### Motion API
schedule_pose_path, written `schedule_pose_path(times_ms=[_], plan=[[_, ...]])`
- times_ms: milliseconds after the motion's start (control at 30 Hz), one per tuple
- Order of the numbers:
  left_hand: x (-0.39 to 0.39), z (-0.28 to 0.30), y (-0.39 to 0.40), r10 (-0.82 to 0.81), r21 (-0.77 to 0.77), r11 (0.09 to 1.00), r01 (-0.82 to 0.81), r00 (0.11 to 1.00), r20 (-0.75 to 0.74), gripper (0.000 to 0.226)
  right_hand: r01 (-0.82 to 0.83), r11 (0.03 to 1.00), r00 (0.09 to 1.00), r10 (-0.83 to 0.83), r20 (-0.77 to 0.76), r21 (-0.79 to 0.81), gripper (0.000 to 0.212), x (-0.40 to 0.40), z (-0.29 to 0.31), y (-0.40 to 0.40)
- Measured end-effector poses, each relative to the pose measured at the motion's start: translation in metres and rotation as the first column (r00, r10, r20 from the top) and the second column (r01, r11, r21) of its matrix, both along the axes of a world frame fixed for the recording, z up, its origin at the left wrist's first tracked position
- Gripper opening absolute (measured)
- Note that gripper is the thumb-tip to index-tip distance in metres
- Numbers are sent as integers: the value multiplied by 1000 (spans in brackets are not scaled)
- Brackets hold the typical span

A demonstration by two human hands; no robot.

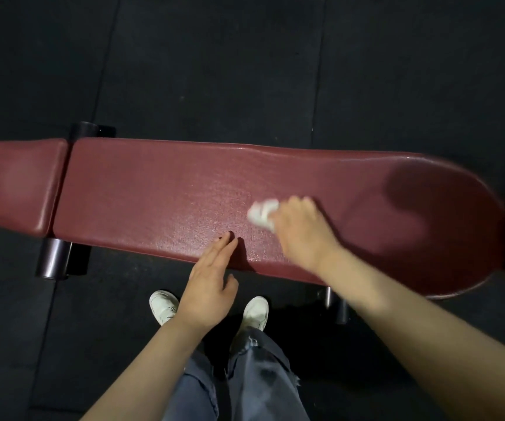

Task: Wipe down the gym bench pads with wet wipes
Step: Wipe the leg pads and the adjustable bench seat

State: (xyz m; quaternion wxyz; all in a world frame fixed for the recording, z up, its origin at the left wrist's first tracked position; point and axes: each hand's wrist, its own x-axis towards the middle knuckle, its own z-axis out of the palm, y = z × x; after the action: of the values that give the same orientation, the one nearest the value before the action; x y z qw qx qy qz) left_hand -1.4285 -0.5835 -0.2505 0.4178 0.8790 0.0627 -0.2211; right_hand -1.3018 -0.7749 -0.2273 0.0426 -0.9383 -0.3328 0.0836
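The long back pad [184, 192] of the bench lies across your view, its long axis running left to right, with the rounded end at your right and the shorter seat pad [14, 186] butted against it at your left across a narrow gap. Your right hand [300, 232] sits on the middle of the long pad, its grip curled over a bunched white wet wipe [262, 212] that sticks out on the hand's left side and presses on the vinyl; the hand is blurred, so you cannot tell how each finger lies. Your left hand [208, 284] is flat, fingers straight and together, fingertips resting on the near edge of the pad just left of the wipe.

What counts for your next stroke: the wipe leads to the left, and most of the pad's length on that side, and the seat pad beyond it, looks dull, while the right end shows a faint sheen. I judge you should run the wipe leftward along the long axis. Your left hand lies near that path, so shift it first.
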Motion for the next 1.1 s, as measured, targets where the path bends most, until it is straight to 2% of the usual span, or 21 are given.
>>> schedule_pose_path(times_ms=[67, 133, 167, 233, 300, 333, 400, 467, 500, 533, 567, 633, 700, 733, 800, 867, 900, 933, 1000, 1067, 1100], plan=[[3, 2, -5, -25, 10, 1000, 25, 1000, 16, 68, -308, 948, 947, 314, -67, 85, 20, -52, 0, -31], [6, 4, -11, -41, 24, 999, 41, 999, 11, 68, -512, 858, 852, 514, -98, 46, 10, -69, -4, -65], [6, 6, -15, -35, 28, 999, 35, 999, 2, 69, -556, 831, 826, 556, -92, 30, 10, -65, -6, -75], [7, 8, -20, -14, 42, 999, 14, 1000, -7, 70, -558, 830, 828, 558, -51, 14, 16, -39, -10, -73], [5, 7, -24, -31, 76, 997, 30, 999, 8, 71, -476, 879, 878, 476, 44, -20, 22, 0, -10, -53], [4, 8, -25, -51, 100, 994, 49, 999, 10, 72, -379, 924, 921, 381, 84, -47, 22, 23, -8, -44], [4, 11, -26, -75, 141, 987, 75, 997, -6, 74, -60, 988, 982, 84, 171, -142, 21, 71, 1, -38], [6, 15, -26, -87, 165, 982, 89, 996, -16, 73, 282, 949, 943, -248, 220, -141, 18, 102, 10, -45], [7, 16, -27, -91, 179, 980, 92, 996, -14, 73, 393, 914, 905, -366, 218, -97, 19, 105, 10, -48], [8, 17, -27, -93, 192, 977, 94, 996, -13, 72, 435, 898, 887, -416, 201, -61, 20, 100, 9, -49], [10, 18, -27, -89, 199, 976, 91, 996, -17, 71, 393, 917, 907, -375, 190, -68, 22, 87, 7, -47], [13, 19, -29, -66, 194, 978, 71, 997, -31, 69, 163, 982, 983, -154, 102, -94, 27, 41, 1, -48], [15, 20, -31, -49, 178, 983, 54, 998, -35, 68, -28, 999, 999, 29, -14, 28, 23, -15, -1, -66], [16, 20, -31, -45, 171, 984, 49, 999, -28, 68, -98, 991, 994, 102, -40, 94, 20, -40, 0, -78], [17, 19, -31, -43, 176, 984, 42, 999, 0, 67, -259, 962, 963, 265, -57, 89, 19, -68, 3, -97], [19, 18, -33, -50, 206, 978, 43, 998, 31, 68, -421, 904, 903, 426, -56, 74, 18, -58, 4, -103], [21, 19, -35, -68, 216, 975, 57, 997, 45, 69, -452, 891, 889, 454, -62, 41, 19, -42, 4, -100], [24, 20, -38, -99, 217, 973, 84, 993, 59, 70, -441, 897, 897, 441, -32, -8, 22, -19, 5, -96], [31, 23, -43, -183, 207, 964, 164, 980, 75, 73, -250, 960, 965, 258, 55, -124, 22, 35, 6, -88], [41, 23, -47, -246, 202, 953, 224, 965, 90, 74, 150, 960, 977, -108, 184, -234, 15, 86, 12, -89], [46, 23, -48, -263, 204, 949, 240, 960, 97, 75, 357, 911, 924, -313, 219, -204, 16, 102, 18, -91]])
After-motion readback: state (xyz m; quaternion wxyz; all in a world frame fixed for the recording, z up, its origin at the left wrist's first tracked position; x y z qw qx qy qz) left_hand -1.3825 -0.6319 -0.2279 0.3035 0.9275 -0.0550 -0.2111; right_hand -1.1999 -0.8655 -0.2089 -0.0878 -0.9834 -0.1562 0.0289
